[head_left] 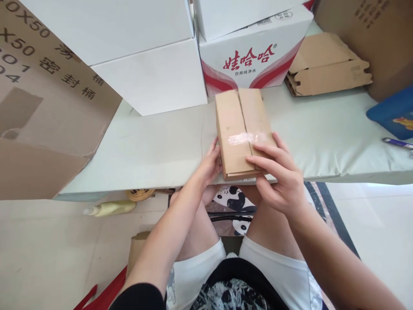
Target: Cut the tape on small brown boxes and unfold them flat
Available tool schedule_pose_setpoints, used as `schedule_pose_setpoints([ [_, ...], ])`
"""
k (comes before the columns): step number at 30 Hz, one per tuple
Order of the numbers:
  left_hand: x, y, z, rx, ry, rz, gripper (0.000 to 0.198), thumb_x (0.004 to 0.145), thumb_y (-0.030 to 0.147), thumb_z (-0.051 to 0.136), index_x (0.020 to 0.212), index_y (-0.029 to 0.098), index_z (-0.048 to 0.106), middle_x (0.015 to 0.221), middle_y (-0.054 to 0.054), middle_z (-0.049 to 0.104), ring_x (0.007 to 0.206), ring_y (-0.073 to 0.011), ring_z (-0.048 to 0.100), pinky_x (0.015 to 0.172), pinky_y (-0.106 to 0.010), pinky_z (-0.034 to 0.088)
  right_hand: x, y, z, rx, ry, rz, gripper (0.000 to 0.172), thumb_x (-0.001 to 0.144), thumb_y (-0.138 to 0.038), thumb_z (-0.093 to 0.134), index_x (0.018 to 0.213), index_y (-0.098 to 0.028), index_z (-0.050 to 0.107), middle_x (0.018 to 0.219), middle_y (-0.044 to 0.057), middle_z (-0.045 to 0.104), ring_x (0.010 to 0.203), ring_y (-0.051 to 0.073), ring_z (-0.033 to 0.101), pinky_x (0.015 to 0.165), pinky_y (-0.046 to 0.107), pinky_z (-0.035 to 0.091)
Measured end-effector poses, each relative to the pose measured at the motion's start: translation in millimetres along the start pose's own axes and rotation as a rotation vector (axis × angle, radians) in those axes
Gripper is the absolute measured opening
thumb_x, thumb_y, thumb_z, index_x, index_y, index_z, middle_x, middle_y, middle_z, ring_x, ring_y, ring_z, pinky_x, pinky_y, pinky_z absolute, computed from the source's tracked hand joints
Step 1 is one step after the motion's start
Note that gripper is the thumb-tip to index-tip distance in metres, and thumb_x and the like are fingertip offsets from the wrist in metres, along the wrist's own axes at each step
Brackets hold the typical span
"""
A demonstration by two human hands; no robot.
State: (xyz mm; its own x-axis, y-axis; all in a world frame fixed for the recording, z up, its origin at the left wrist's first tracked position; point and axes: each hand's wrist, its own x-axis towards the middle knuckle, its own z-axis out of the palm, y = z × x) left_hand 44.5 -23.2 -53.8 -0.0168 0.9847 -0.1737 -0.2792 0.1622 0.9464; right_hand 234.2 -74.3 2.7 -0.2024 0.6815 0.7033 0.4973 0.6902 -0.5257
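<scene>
A small brown cardboard box (234, 125) sits at the front of the table before me, its two top flaps meeting along a seam. Clear shiny tape crosses that seam near the middle. My left hand (211, 163) grips the box's left side, with its fingers partly hidden by the box. Over the near right corner, my right hand (280, 176) has its fingers spread, fingertips on the top flap and the thumb by the near edge.
White cartons (155, 73) and a red-and-white printed carton (251, 60) stand behind the box. A large brown carton (48, 107) is at left. Flattened cardboard (332, 69), a blue container (393, 112) and a purple pen (398, 142) lie rightward on the pale-covered table (155, 146).
</scene>
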Motion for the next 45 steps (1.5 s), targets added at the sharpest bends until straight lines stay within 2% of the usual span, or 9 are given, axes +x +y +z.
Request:
schedule_pose_setpoints([
  [5, -10, 8, -20.8, 0.194, -0.003, -0.154, 0.038, 0.087, 0.042, 0.069, 0.121, 0.025, 0.073, 0.122, -0.012, 0.076, 0.123, -0.0361, 0.068, 0.106, -0.053, 0.053, 5, 5, 16, -0.018, -0.047, -0.002, 0.034, 0.085, -0.009, 0.058, 0.111, -0.025, 0.073, 0.121, 0.006, 0.073, 0.115, 0.028, 0.072, 0.124, 0.066, 0.039],
  [9, -11, 61, -26.9, 0.623, 0.189, 0.145, 0.038, 0.086, 0.025, 0.064, 0.124, 0.025, 0.067, 0.145, -0.008, 0.063, 0.145, -0.0308, 0.051, 0.123, -0.049, 0.039, -4, 11, 32, 0.033, 0.006, -0.015, 0.033, 0.085, -0.008, 0.059, 0.110, -0.024, 0.075, 0.119, 0.008, 0.073, 0.112, 0.027, 0.073, 0.123, 0.066, 0.040],
  [15, 41, 124, 30.5, 0.994, -0.007, 0.580, 0.028, 0.094, 0.026, 0.058, 0.119, 0.033, 0.068, 0.146, 0.000, 0.062, 0.151, -0.0274, 0.042, 0.125, -0.041, 0.035, -6, 16, 38, 0.060, 0.046, -0.033, 0.037, 0.084, -0.007, 0.059, 0.111, -0.026, 0.075, 0.114, 0.007, 0.071, 0.107, 0.026, 0.073, 0.121, 0.070, 0.040],
  [20, 92, 109, 51.4, 1.317, -0.103, 0.432, 0.029, 0.098, 0.032, 0.052, 0.118, 0.026, 0.072, 0.132, -0.010, 0.069, 0.135, -0.0330, 0.057, 0.116, -0.047, 0.042, -8, 14, 41, 0.060, 0.054, -0.038, 0.039, 0.085, -0.008, 0.058, 0.114, -0.028, 0.074, 0.114, 0.006, 0.068, 0.107, 0.025, 0.072, 0.122, 0.068, 0.040],
  [24, 96, 101, 46.7, 1.420, -0.084, 0.357, 0.034, 0.102, 0.037, 0.044, 0.121, 0.025, 0.070, 0.124, -0.011, 0.072, 0.123, -0.0335, 0.061, 0.105, -0.048, 0.047, -13, 28, 30, 0.087, -0.001, -0.033, 0.038, 0.090, -0.016, 0.056, 0.122, -0.029, 0.070, 0.124, 0.007, 0.068, 0.122, 0.028, 0.067, 0.119, 0.064, 0.045],
  [29, 91, 102, 50.6, 1.499, -0.072, 0.342, 0.035, 0.105, 0.041, 0.040, 0.122, 0.026, 0.067, 0.126, -0.010, 0.071, 0.125, -0.0336, 0.059, 0.105, -0.048, 0.047, -14, 95, -3, -0.150, 0.060, 0.337, 0.033, 0.091, -0.025, 0.053, 0.120, -0.025, 0.068, 0.123, 0.014, 0.068, 0.120, 0.031, 0.065, 0.094, 0.051, 0.059],
  [35, 93, 101, 55.3, 1.586, -0.108, 0.297, 0.042, 0.107, 0.042, 0.029, 0.129, 0.025, 0.061, 0.135, -0.011, 0.066, 0.135, -0.0341, 0.053, 0.114, -0.050, 0.041, 0, 144, -9, -0.542, -0.390, 0.720, 0.064, 0.085, -0.035, 0.057, 0.145, -0.012, 0.050, 0.124, 0.022, 0.066, 0.117, 0.038, 0.060, 0.099, 0.056, 0.050],
  [40, 90, 106, 58.0, 1.564, -0.132, 0.258, 0.041, 0.107, 0.043, 0.030, 0.128, 0.025, 0.060, 0.139, -0.010, 0.063, 0.140, -0.0334, 0.050, 0.117, -0.050, 0.038, 17, 139, -4, -0.650, -0.594, 0.697, 0.035, 0.089, -0.033, 0.051, 0.115, -0.018, 0.069, 0.117, 0.020, 0.068, 0.112, 0.039, 0.058, 0.090, 0.053, 0.048],
  [45, 91, 106, 56.7, 1.516, -0.121, 0.240, 0.045, 0.108, 0.037, 0.020, 0.121, 0.028, 0.063, 0.135, -0.005, 0.065, 0.138, -0.0301, 0.053, 0.117, -0.048, 0.039, 24, 134, -11, -0.079, -0.249, 1.038, 0.006, 0.076, -0.025, 0.066, 0.080, -0.021, 0.068, 0.075, 0.005, 0.061, 0.073, 0.021, 0.054, 0.076, 0.040, 0.045],
])
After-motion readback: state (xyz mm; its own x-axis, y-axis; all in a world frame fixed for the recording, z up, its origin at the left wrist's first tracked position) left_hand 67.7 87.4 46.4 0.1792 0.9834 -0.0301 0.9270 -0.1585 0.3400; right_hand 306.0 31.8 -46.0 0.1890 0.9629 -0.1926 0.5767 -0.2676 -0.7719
